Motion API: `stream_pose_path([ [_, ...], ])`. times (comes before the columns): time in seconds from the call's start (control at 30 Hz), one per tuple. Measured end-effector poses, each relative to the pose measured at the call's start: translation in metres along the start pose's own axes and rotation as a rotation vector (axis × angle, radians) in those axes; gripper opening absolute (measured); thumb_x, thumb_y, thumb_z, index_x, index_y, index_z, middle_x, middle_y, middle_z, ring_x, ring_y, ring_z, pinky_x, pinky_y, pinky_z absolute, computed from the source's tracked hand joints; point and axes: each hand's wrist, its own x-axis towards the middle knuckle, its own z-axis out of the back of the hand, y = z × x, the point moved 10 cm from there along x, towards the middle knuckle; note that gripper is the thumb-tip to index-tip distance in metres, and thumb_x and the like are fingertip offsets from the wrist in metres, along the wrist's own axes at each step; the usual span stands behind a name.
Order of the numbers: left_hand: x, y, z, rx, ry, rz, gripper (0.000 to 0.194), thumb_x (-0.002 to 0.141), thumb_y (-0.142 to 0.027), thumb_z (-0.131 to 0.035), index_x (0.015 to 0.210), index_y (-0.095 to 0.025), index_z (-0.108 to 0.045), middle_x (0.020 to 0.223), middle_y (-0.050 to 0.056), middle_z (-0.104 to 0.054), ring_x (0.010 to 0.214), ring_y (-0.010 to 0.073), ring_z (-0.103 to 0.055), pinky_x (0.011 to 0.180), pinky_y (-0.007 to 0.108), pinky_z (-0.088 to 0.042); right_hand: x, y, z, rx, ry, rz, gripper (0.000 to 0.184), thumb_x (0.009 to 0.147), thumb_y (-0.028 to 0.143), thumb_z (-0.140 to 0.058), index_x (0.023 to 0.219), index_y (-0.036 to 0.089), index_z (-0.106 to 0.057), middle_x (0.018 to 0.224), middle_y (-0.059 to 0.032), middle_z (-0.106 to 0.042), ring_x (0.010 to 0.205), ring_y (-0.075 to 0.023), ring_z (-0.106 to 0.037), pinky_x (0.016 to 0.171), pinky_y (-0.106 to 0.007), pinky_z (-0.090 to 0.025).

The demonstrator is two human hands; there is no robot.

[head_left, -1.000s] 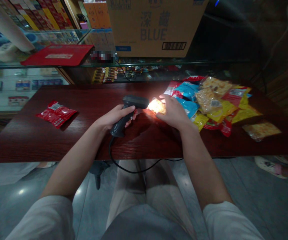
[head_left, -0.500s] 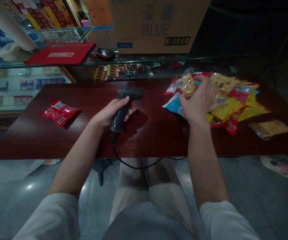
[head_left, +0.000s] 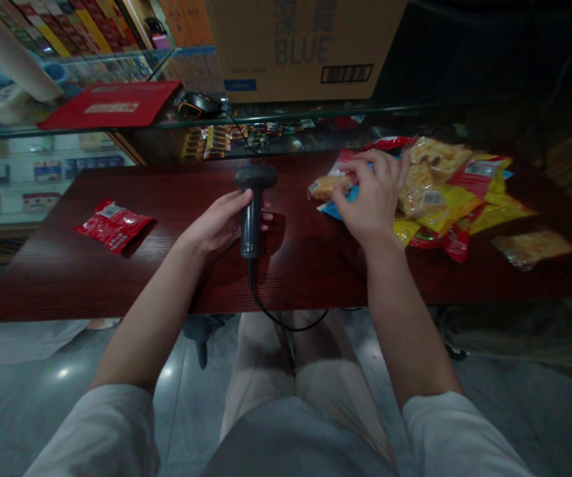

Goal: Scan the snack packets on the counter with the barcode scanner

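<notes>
My left hand (head_left: 216, 225) is wrapped round the grip of a black corded barcode scanner (head_left: 253, 199), which stands over the dark red table (head_left: 116, 278) with its head pointing away from me. My right hand (head_left: 372, 199) is closed on a clear yellowish snack packet (head_left: 328, 187) at the left edge of a heap of snack packets (head_left: 445, 192) on the table's right side. The scanner's light is off. A single red snack packet (head_left: 113, 225) lies alone on the left of the table.
A glass display counter (head_left: 290, 119) stands behind the table with a computer mouse (head_left: 196, 105), a red folder (head_left: 111, 105) and a large cardboard box (head_left: 305, 40) on it. One loose packet (head_left: 531, 246) lies at the far right. The scanner cable (head_left: 286, 321) hangs over the table's near edge.
The scanner's light has gone out and it has turned to point away. My right hand went from the scanner to the heap and now holds a packet at its left edge.
</notes>
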Motion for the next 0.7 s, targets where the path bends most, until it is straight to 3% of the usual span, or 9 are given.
stream_pose_path([
  [0.1, 0.003, 0.001, 0.006, 0.038, -0.042, -0.043, 0.040, 0.081, -0.047, -0.075, 0.103, -0.016, -0.064, 0.080, 0.004, -0.069, 0.072, 0.0150, -0.068, 0.062, 0.024, -0.055, -0.002, 0.012, -0.014, 0.075, 0.076, 0.049, 0.022, 0.087, 0.028, -0.055, 0.107, 0.027, -0.065, 0.121, -0.0093, -0.060, 0.130, -0.0362, -0.045, 0.111, -0.067, -0.030],
  [0.23, 0.005, 0.002, 0.008, 0.073, -0.039, -0.076, 0.045, 0.078, -0.051, -0.077, 0.110, -0.022, -0.063, 0.067, -0.002, -0.061, 0.061, 0.0115, -0.062, 0.051, 0.020, -0.045, -0.010, 0.027, -0.045, 0.388, 0.268, 0.044, 0.018, 0.089, 0.031, -0.054, 0.101, 0.024, -0.065, 0.106, -0.0085, -0.065, 0.111, -0.0293, -0.059, 0.098, -0.052, -0.049],
  [0.43, 0.001, -0.003, -0.004, 0.064, -0.025, -0.159, 0.058, 0.070, -0.055, -0.082, 0.113, -0.023, -0.061, 0.066, -0.004, -0.059, 0.056, 0.0089, -0.058, 0.049, 0.020, -0.041, -0.041, 0.051, -0.097, 0.985, 0.710, -0.170, 0.027, 0.083, 0.038, -0.067, 0.102, 0.023, -0.057, 0.089, -0.0027, -0.068, 0.083, -0.0194, -0.069, 0.077, -0.038, -0.060],
  [0.53, -0.001, -0.007, -0.012, 0.080, -0.054, -0.225, 0.062, 0.061, -0.057, -0.086, 0.104, -0.021, -0.062, 0.072, -0.003, -0.062, 0.059, 0.0086, -0.056, 0.051, 0.020, -0.041, -0.053, 0.065, -0.106, 1.169, 0.823, -0.253, 0.039, 0.077, 0.041, -0.075, 0.104, 0.024, -0.052, 0.088, -0.0007, -0.070, 0.084, -0.0199, -0.071, 0.078, -0.039, -0.062],
  [0.7, -0.004, -0.003, -0.027, 0.149, -0.027, -0.243, 0.057, 0.059, -0.056, -0.088, 0.092, -0.019, -0.060, 0.075, -0.003, -0.061, 0.057, 0.0076, -0.054, 0.050, 0.021, -0.041, -0.061, 0.073, -0.105, 1.296, 0.884, -0.328, 0.055, 0.066, 0.044, -0.085, 0.103, 0.024, -0.050, 0.096, -0.0033, -0.073, 0.095, -0.0240, -0.073, 0.084, -0.043, -0.062],
])
